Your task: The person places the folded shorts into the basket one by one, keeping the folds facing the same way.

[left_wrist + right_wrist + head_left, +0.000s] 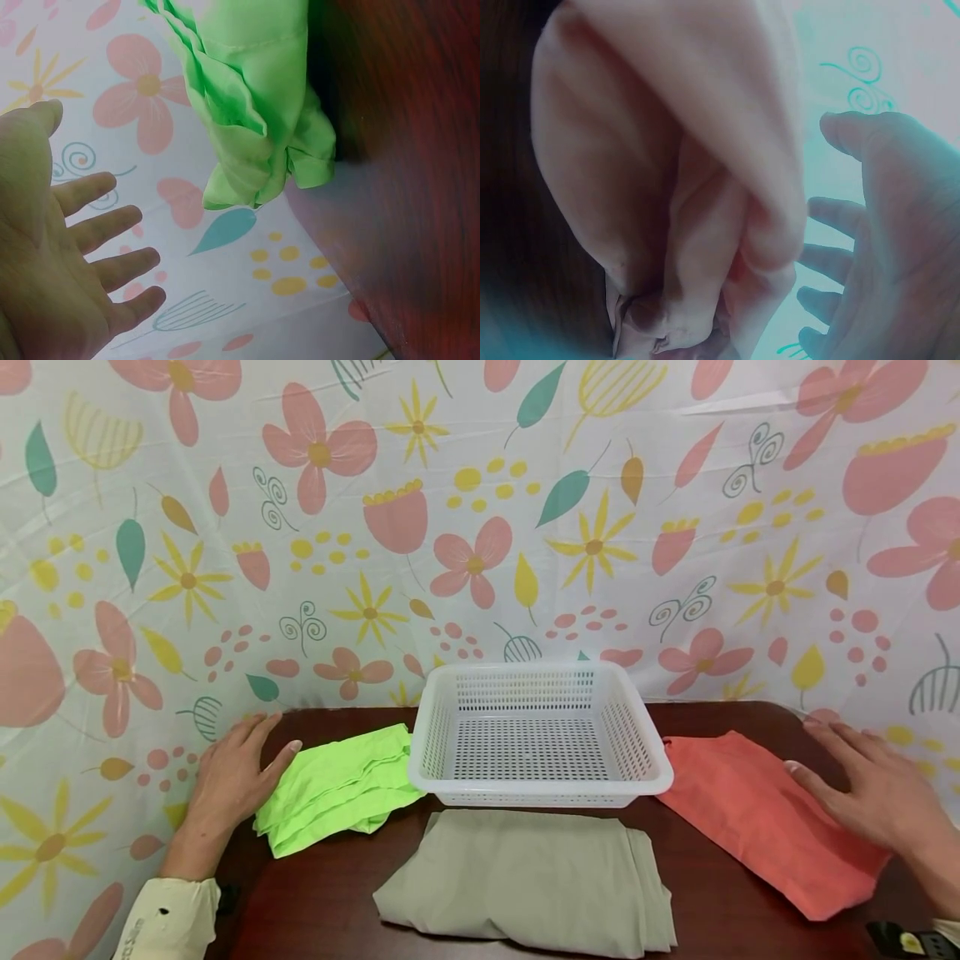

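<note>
A folded lime-green cloth [337, 785] lies left of a white plastic basket [540, 787]. Beside its left end is my left hand [238, 768], fingers extended and holding nothing; the left wrist view shows a gap between that hand [67, 240] and the green cloth [255, 97]. A folded red cloth [772, 818] lies to the basket's right. My right hand [881, 785] hovers at its right side with spread fingers and an empty palm. In front of the basket sits a folded grey-beige cloth [532, 881]. In the right wrist view the red cloth [630, 150] looks pale and blurred.
The dark reddish-brown table [315, 902] carries the cloths and basket. Directly behind it hangs a white curtain [480, 460] with flower and leaf prints, which also runs along the left side. The basket has perforated walls and nothing inside.
</note>
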Action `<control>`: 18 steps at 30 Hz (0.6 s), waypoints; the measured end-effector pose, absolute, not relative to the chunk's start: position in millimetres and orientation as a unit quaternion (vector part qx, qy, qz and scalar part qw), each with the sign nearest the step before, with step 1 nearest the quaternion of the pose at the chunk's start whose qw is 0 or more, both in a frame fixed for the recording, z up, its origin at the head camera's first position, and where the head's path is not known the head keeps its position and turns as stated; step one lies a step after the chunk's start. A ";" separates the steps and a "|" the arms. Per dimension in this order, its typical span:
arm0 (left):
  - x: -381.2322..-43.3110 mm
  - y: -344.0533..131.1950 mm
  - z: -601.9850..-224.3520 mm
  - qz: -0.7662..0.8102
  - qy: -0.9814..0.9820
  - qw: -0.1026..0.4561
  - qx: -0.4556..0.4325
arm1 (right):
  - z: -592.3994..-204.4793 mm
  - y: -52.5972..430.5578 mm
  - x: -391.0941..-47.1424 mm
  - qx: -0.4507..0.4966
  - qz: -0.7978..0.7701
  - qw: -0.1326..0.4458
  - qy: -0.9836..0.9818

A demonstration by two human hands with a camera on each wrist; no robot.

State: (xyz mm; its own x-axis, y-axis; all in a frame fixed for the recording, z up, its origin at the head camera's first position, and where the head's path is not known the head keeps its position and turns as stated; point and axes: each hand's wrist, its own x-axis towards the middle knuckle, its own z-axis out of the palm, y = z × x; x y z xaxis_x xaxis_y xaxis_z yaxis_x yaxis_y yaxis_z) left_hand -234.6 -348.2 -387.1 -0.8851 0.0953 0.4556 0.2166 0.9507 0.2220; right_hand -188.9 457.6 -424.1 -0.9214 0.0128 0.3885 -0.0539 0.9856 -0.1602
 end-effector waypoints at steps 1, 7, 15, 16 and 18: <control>-234.7 -348.1 -387.0 -0.134 -0.962 0.225 -0.081 | -423.6 456.5 -189.1 0.014 0.088 0.203 -0.975; -234.4 -346.9 -386.0 -0.135 -0.962 0.224 -0.080 | -421.5 451.8 -189.6 0.018 0.103 0.212 -0.972; -233.5 -345.4 -385.5 -0.139 -0.961 0.225 -0.085 | -419.5 448.5 -189.9 0.015 0.121 0.203 -0.972; -233.5 -345.2 -385.5 -0.139 -0.961 0.226 -0.085 | -419.0 448.0 -190.0 0.015 0.121 0.201 -0.972; -233.8 -344.5 -385.6 -0.140 -0.960 0.226 -0.086 | -417.9 446.8 -190.3 0.014 0.118 0.199 -0.973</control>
State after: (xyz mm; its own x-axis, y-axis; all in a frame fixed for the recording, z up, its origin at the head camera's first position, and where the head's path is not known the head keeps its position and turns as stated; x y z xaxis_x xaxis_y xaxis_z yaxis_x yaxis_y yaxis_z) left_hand -233.8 -344.5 -385.6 -0.8831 0.1027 0.4577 0.2290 0.9460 0.2295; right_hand -190.3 446.8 -417.9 -0.9206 0.0190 0.3900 -0.0745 0.9719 -0.2233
